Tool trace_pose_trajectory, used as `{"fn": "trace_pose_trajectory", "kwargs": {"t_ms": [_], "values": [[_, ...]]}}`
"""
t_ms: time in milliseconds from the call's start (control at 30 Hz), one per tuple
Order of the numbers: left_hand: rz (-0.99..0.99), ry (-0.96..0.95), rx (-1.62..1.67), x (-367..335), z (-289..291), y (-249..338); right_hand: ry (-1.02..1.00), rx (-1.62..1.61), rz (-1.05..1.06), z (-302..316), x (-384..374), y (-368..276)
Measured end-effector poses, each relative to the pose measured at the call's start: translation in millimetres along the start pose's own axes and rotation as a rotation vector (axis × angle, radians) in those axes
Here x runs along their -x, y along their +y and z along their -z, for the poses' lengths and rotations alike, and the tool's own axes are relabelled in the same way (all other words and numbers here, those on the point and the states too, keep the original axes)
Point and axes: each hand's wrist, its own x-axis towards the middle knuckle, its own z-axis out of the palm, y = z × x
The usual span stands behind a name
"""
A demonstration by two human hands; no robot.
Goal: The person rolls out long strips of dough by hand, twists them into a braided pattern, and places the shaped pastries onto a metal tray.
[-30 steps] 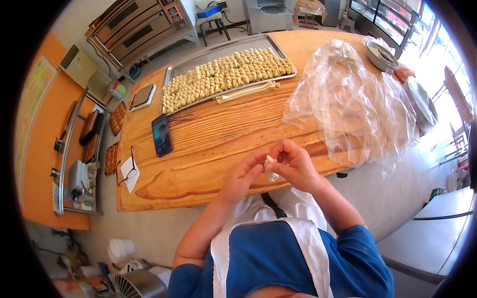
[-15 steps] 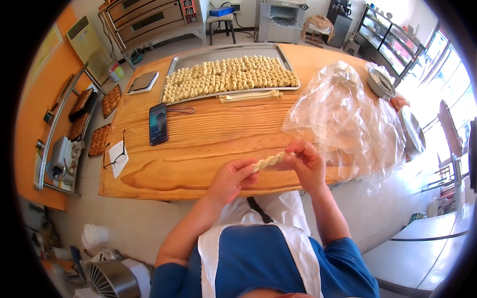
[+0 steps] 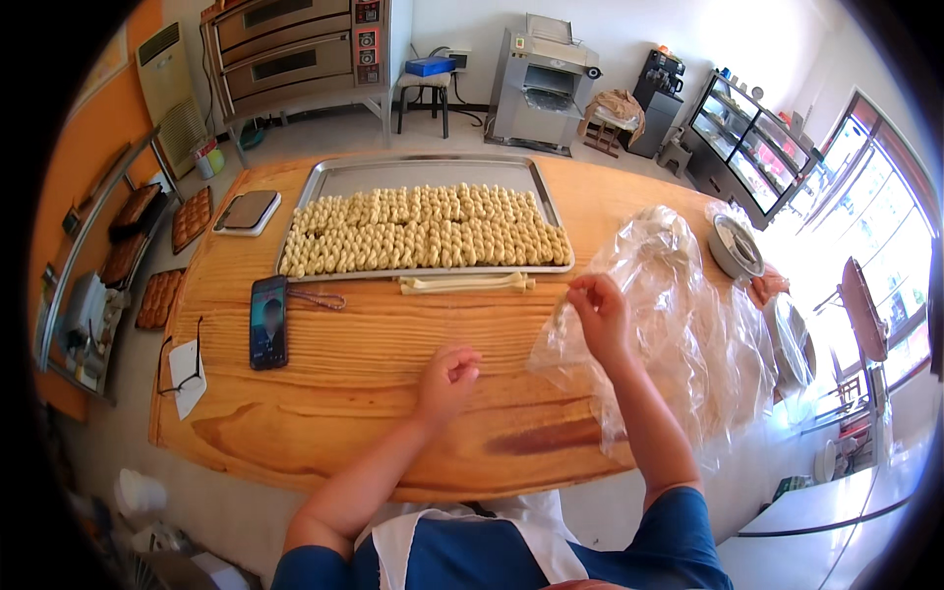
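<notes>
My right hand (image 3: 602,310) is raised over the near right of the tray, its fingertips pinching one end of a pale dough twist (image 3: 560,314). The twist hangs down, blurred, in front of the clear plastic sheet (image 3: 669,324). Above the bare wood my left hand (image 3: 450,378) has its fingers curled in, with nothing visible in them. Beyond both hands, a metal tray (image 3: 423,169) carries close rows of braided dough twists (image 3: 423,231). A few straight dough strips (image 3: 467,283) lie along the tray's near edge.
On the wooden table (image 3: 344,433) a phone (image 3: 267,323), glasses (image 3: 200,359) on white paper and a small scale (image 3: 248,210) lie to the left. At the right edge stands a metal bowl (image 3: 736,248). A deck oven (image 3: 295,54) is behind.
Both hands held the twist between them earlier. The left hand has let go and moved apart; the right has lifted the twist forward toward the tray. The view has tilted up.
</notes>
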Motion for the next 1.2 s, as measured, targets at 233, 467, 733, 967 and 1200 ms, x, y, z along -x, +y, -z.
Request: {"fn": "trace_pose_trajectory", "kwargs": {"t_ms": [233,467,733,967,1200], "values": [[0.008,-0.217,-0.391,-9,4,4,0.126,0.263,0.116,-42,-144,117],[-0.403,-0.061,-1.09,-39,65,39,-0.139,0.379,0.042,-39,-103,118],[0.483,0.35,-1.851,-95,178,75,-0.553,0.302,0.388,-6,53,25],[0.566,0.397,-1.645,-78,207,73,-0.471,0.317,0.376,-5,100,6],[0.446,0.391,-1.709,-66,251,69,-0.426,0.366,0.364,-10,105,11]]}}
